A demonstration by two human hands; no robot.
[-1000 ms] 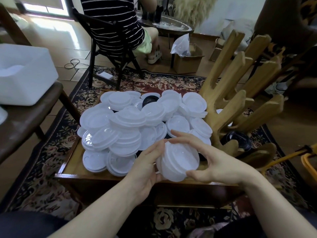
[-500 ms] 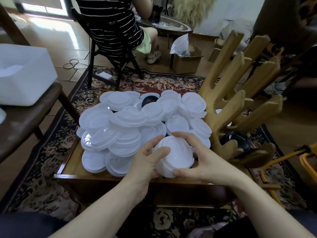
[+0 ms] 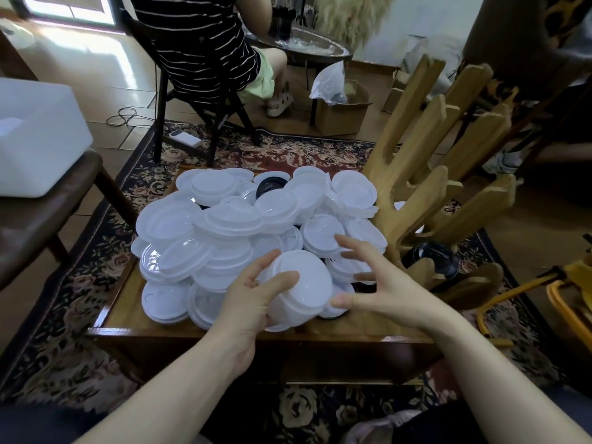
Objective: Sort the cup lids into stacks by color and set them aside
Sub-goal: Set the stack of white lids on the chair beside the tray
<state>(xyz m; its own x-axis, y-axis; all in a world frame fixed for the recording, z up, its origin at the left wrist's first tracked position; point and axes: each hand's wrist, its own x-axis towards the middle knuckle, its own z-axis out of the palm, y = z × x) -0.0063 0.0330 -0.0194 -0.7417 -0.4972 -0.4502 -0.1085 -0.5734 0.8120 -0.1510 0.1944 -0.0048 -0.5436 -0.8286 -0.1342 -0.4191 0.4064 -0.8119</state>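
Note:
A big heap of white cup lids (image 3: 243, 225) covers a low wooden table (image 3: 128, 315). A few black lids show among them, one at the back (image 3: 270, 186) and one at the right under the wooden rack (image 3: 429, 256). My left hand (image 3: 253, 299) grips a small stack of white lids (image 3: 301, 286) at the heap's near edge, thumb over its top. My right hand (image 3: 381, 280) hovers just right of that stack with fingers spread and curved, holding nothing.
A tall wooden rack with slanted arms (image 3: 426, 174) stands at the table's right. A white bin (image 3: 35, 139) sits on a chair at left. A person in a striped shirt (image 3: 198, 36) sits on a chair behind the table. A patterned rug lies underneath.
My right hand has let go of the white stack and drawn off to the right with fingers spread. The left hand keeps hold of the stack near the table's front.

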